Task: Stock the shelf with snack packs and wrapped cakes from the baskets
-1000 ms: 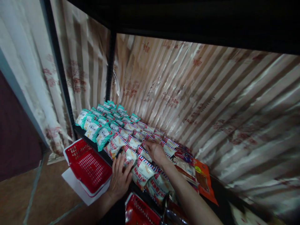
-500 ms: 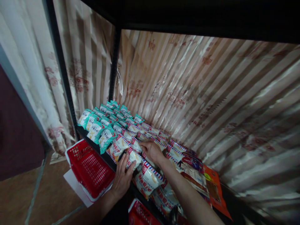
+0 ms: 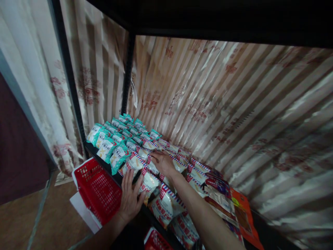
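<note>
Rows of white snack bags (image 3: 166, 205) with red lettering and striped top edges stand upright on the dark shelf. My left hand (image 3: 131, 196) rests against the front bags, fingers spread, gripping none of them. Farther back, my right hand (image 3: 163, 163) reaches over the front row. Its fingers are bent together at the top of a white bag (image 3: 153, 167) in the row behind; the fingertips are partly hidden. Teal snack bags (image 3: 120, 155) stand in rows just left of the white ones.
A red basket (image 3: 97, 184) sits below the shelf's left front, and part of another red basket (image 3: 156, 239) shows at the bottom. Orange packaging (image 3: 244, 215) lies to the right. Dark posts (image 3: 127, 73) and a curtain (image 3: 208, 90) bound the shelf.
My right hand has shifted slightly left and back across the bags. My left hand has moved a little left and down, onto the neighbouring front bag, and the view has shifted slightly.
</note>
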The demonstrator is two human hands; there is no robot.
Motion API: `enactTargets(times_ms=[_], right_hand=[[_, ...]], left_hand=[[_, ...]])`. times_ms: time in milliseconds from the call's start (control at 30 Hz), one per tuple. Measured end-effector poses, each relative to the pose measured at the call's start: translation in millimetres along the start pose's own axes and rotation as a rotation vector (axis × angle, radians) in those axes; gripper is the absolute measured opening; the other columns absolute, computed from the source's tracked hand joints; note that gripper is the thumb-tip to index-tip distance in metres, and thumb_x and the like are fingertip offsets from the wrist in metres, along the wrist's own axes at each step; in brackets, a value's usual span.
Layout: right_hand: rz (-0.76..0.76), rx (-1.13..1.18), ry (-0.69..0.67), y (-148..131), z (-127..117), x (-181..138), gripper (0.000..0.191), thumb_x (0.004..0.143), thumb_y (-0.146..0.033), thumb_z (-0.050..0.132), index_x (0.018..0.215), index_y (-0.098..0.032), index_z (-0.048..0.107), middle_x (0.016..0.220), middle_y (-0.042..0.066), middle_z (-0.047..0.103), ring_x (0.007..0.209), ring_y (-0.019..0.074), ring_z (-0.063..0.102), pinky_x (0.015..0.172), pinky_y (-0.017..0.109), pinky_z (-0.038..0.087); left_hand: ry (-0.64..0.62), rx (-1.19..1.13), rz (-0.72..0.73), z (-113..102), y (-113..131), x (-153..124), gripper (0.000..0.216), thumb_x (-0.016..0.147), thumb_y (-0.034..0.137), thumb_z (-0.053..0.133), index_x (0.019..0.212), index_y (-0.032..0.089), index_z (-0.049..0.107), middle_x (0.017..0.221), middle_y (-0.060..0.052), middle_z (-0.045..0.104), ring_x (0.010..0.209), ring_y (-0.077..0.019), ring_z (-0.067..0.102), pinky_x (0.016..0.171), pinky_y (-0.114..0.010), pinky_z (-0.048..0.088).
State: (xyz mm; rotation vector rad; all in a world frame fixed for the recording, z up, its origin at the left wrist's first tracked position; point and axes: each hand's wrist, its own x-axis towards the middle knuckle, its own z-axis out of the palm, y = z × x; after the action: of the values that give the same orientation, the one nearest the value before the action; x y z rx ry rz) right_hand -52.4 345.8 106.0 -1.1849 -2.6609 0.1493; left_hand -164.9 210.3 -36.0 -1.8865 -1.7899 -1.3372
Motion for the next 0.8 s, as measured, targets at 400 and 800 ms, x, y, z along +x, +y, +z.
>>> enactTargets(times_ms=[400, 800], right_hand=[[0.159, 0.092, -0.007, 11, 15, 14, 0.036, 0.092, -0.036, 0.033, 0.106, -0.027, 0.065, 0.105, -0.001, 0.069, 0.098, 0.0152, 0.06, 0.089, 0.026, 0.04], [0.295, 0.148, 0.012, 19, 24, 35, 0.036, 0.092, -0.033, 0.032, 0.112, -0.023, 0.06, 0.113, 0.002, 0.065, 0.103, 0.0135, 0.058, 0.089, 0.024, 0.041]], left_hand=[[-0.009, 0.035, 0.016, 11, -15, 11, 0.064, 0.085, 0.032, 0.048, 0.142, 0.023, 0.022, 0.152, -0.012, 0.007, 0.136, -0.0358, 0.014, 0.105, -0.057, 0.023], [-0.005, 0.046, 0.07, 17, -20, 5, 0.07, 0.084, 0.048, 0.045, 0.141, 0.015, 0.023, 0.149, -0.017, 0.017, 0.135, -0.0367, 0.016, 0.105, -0.056, 0.019]])
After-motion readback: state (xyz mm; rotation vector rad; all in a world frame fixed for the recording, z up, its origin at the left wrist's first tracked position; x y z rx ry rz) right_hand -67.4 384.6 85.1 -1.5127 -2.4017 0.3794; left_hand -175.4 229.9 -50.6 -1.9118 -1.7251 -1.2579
